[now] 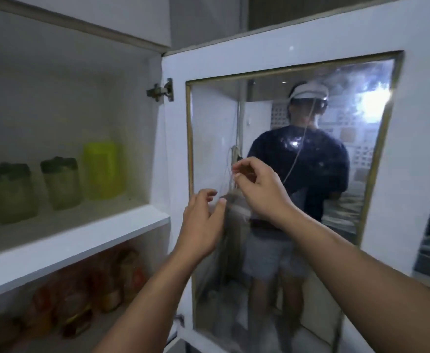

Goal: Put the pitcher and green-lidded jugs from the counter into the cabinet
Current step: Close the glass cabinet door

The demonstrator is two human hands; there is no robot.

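Both hands, left (pixel 201 225) and right (pixel 257 189), hover loosely open before the mirrored door (pixel 272 72).

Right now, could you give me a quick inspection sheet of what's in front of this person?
Surface: white cabinet shelf, partly bare.
Job's things: yellow-green pitcher and green-lidded jugs upright on that shelf.
Clutter: blurred jars on the lower shelf.
Hands: left hand and right hand open, empty, raised before the glass door.
Cables: thin cord in the door's reflection.
Surroundings: door open; its hinge visible.
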